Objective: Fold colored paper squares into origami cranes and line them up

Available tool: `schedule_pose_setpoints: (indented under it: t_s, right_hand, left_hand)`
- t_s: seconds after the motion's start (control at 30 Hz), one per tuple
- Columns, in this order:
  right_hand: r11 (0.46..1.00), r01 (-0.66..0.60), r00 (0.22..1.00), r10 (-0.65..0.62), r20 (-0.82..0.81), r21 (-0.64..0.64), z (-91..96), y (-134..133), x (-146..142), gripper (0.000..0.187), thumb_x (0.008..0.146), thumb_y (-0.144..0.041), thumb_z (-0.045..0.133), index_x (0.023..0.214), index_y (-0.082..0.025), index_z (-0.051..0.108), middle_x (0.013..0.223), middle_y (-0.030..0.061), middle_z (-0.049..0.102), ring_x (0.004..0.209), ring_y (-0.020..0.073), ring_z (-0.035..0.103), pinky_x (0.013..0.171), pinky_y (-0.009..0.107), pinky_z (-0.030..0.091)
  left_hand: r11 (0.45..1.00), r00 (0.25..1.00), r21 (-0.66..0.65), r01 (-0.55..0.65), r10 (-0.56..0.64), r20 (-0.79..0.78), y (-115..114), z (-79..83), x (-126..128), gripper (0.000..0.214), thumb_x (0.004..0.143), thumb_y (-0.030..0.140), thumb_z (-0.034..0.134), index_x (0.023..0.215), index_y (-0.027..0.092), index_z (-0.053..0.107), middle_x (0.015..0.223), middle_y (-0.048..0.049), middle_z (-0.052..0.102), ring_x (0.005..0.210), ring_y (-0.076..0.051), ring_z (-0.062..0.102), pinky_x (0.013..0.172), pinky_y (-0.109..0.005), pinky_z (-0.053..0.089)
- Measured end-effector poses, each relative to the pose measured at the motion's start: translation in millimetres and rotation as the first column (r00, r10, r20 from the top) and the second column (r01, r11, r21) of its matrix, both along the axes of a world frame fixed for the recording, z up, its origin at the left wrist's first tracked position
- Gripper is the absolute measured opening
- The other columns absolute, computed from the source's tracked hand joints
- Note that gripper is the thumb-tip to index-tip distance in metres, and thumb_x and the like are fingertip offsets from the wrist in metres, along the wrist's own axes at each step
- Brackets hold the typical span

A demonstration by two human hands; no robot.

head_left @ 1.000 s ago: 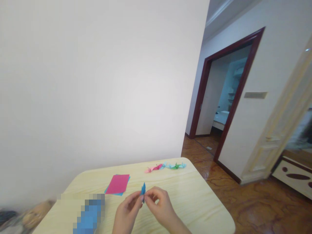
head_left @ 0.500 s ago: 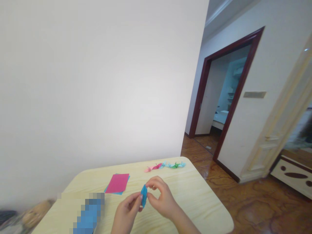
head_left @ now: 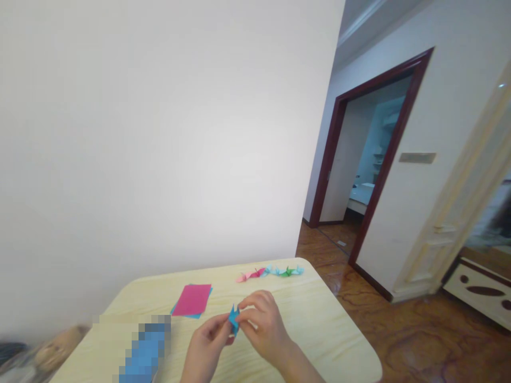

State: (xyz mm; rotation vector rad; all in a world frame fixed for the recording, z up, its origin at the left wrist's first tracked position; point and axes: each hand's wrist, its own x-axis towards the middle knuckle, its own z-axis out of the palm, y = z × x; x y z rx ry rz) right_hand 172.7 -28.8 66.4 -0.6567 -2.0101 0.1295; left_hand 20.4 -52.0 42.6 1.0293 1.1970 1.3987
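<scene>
A small folded piece of blue paper (head_left: pixel 233 319), with pointed tips sticking up, is held above the near part of the table. My left hand (head_left: pixel 208 340) pinches its left side between thumb and fingers. From the right, the thumb and fingertips of my right hand (head_left: pixel 261 322) grip its other edge, hiding part of it. Farther back lies a row of small folded paper cranes (head_left: pixel 287 272) in pink, red, light blue and green. To the left of my hands is a stack of square paper (head_left: pixel 193 299), magenta on top with blue showing beneath.
The pale wood-grain table (head_left: pixel 331 330) has rounded corners and stands against a white wall (head_left: pixel 159 133). A blurred-out blue shape (head_left: pixel 144 351) covers the table's near left. On the right are a wooden floor (head_left: pixel 419 335) and a doorway with a dark red frame (head_left: pixel 379 197).
My right fingers have closed in on the blue paper's right edge. The paper has turned from a flat, narrow shape to one with separate pointed tips showing.
</scene>
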Motion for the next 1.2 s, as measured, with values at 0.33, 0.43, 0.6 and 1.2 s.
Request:
schedule_pose_setpoints:
  t_s: [0.33, 0.43, 0.6, 1.2]
  right_hand:
    - [0.993, 0.048, 0.998, -0.052, 0.033, 0.106, -1.8, -5, -3, 0.014, 0.076, -0.012, 0.058, 0.076, -0.024, 0.063, 0.075, 0.0004, 0.056, 0.074, 0.0158, 0.048, 0.068, 0.032, 0.035]
    - [0.993, 0.052, 0.994, -0.062, 0.094, 0.103, 1.1, -6, -2, 0.015, 0.074, -0.012, 0.057, 0.076, -0.025, 0.064, 0.074, 0.0003, 0.055, 0.074, 0.0162, 0.047, 0.069, 0.033, 0.035]
    - [0.996, 0.058, 0.974, -0.071, 0.214, 0.064, 5.8, -8, 2, 0.015, 0.071, -0.011, 0.058, 0.075, -0.024, 0.063, 0.076, 0.0007, 0.055, 0.076, 0.0171, 0.047, 0.073, 0.035, 0.035]
    - [0.982, 0.050, 0.999, -0.048, 0.017, -0.183, 3.8, -16, 6, 0.005, 0.074, -0.018, 0.061, 0.078, -0.022, 0.061, 0.078, 0.0023, 0.057, 0.078, 0.0174, 0.051, 0.071, 0.031, 0.041]
  left_hand:
    - [0.996, 0.986, -0.077, 0.038, -0.025, 0.162, 1, -9.4, 1, 0.038, 0.050, 0.044, 0.078, 0.077, 0.018, 0.073, 0.077, -0.0035, 0.075, 0.075, -0.020, 0.066, 0.066, -0.026, 0.054]
    - [0.996, 0.977, -0.084, 0.037, -0.019, 0.211, -1, -11.8, 1, 0.040, 0.049, 0.044, 0.079, 0.077, 0.017, 0.073, 0.076, -0.0034, 0.075, 0.075, -0.020, 0.067, 0.068, -0.027, 0.053]
    - [0.979, 0.926, -0.121, 0.165, -0.112, 0.360, -5, -7.7, -2, 0.041, 0.050, 0.046, 0.077, 0.080, 0.018, 0.073, 0.083, -0.0053, 0.075, 0.079, -0.022, 0.067, 0.072, -0.031, 0.053]
    - [0.994, 0.978, 0.038, -0.103, 0.108, -0.177, -5, 6.9, 3, 0.036, 0.051, 0.052, 0.071, 0.064, 0.018, 0.072, 0.055, -0.0017, 0.070, 0.049, -0.017, 0.059, 0.045, -0.023, 0.047]
